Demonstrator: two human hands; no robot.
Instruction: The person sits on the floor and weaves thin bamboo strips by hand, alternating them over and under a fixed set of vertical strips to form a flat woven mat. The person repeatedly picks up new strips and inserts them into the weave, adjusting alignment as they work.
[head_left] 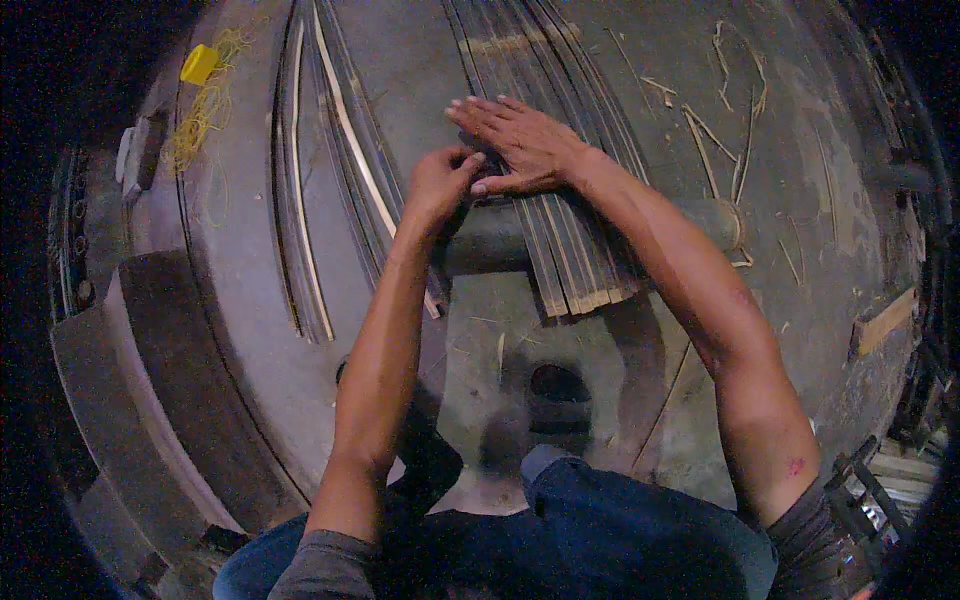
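Observation:
A bundle of long, dark, flat strips with pale edges runs away from me. Its near end rests across a thick, dark cylinder on the floor. My right hand lies over the bundle, palm down, with its fingers stretched out. Close beside it, at the bundle's left edge, my left hand has its fingers curled and pinched together by the right thumb. Anything between those fingertips is too small or too hidden to make out.
More long strips, some pale, lie at the left. A yellow ring-shaped roll and tangled yellow string sit at the far left. Thin scraps litter the right floor. Dark, broad blocks stand left of me.

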